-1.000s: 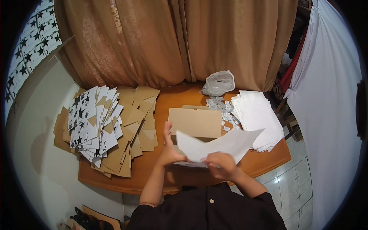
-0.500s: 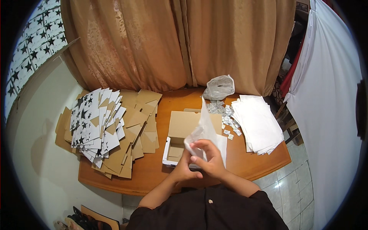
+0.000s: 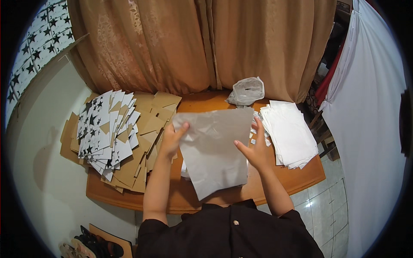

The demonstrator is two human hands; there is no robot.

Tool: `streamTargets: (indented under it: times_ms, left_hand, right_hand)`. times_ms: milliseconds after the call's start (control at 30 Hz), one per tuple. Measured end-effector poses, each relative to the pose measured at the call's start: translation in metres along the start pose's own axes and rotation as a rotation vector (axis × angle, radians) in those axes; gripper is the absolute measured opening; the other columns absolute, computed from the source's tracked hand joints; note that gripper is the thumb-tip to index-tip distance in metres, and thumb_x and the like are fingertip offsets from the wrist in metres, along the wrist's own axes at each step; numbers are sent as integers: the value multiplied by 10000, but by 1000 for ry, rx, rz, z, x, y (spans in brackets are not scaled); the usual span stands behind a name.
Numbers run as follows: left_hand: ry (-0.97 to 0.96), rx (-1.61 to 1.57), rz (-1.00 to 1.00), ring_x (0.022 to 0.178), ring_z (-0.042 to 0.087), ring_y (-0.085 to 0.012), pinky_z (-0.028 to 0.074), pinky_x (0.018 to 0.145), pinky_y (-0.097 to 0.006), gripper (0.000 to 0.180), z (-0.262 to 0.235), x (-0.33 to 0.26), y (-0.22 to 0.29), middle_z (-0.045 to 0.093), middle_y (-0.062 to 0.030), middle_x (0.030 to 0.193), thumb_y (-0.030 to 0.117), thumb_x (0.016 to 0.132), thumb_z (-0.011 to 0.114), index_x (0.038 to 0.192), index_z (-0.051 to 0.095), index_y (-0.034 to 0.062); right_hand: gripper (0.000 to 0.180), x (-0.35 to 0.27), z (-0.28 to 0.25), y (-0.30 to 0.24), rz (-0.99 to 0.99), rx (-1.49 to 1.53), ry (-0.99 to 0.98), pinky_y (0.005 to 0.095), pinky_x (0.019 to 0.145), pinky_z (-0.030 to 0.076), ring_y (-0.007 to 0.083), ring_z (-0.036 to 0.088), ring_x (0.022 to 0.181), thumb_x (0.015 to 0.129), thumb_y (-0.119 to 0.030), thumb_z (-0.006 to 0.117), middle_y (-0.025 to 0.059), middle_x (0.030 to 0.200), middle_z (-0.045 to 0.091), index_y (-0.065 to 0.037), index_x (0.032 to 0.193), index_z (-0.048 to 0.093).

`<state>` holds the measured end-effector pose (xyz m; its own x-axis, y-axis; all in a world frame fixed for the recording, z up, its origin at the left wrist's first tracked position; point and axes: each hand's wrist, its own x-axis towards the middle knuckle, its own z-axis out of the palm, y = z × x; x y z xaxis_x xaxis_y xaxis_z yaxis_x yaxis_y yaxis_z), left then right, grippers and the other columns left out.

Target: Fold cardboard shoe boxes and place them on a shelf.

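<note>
A large crumpled sheet of white tissue paper point(image 3: 215, 150) is spread flat over the middle of the orange-brown wooden table point(image 3: 297, 178), covering the flat cardboard piece beneath. My left hand point(image 3: 172, 139) grips the sheet's left edge with the thumb on top. My right hand point(image 3: 256, 148) presses on its right edge with fingers spread.
A fanned heap of brown cardboard pieces and white star-printed cards point(image 3: 109, 131) fills the table's left. A stack of white sheets point(image 3: 290, 133) lies at the right, small white stickers point(image 3: 258, 129) beside it. A crumpled plastic bag point(image 3: 246, 91) sits at the back by brown curtains point(image 3: 193, 43).
The sheet was held up and bunched between both hands; now it lies opened out flat over the cardboard piece, with my hands apart on its two side edges.
</note>
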<state>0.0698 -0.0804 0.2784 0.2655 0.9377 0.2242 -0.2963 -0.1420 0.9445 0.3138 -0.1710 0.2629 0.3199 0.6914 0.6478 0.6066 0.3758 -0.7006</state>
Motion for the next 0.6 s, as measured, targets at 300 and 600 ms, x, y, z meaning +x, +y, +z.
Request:
streamTargets:
  times_ms: [300,600]
  left_hand:
    - [408,797,344,930,583,-208,461,795,-337,386,-13,47,-109,591,-107,1036,176,816,667,1140,519,28]
    - [-1078,1166,701,1220,447,-294,388,964,-435,410,32,-34,-164,446,-146,1323,300,897,492,1283,482,161]
  right_hand:
    - [244,-61,14,69,361,-384,-458,593,1015,189,243,493,1009,773,-291,665,38,883,591,-54,712,662]
    - [223,-92,22,119,308,-468,-368,620,991,190,272,477,1002,745,-286,680,52,893,568,-80,827,663]
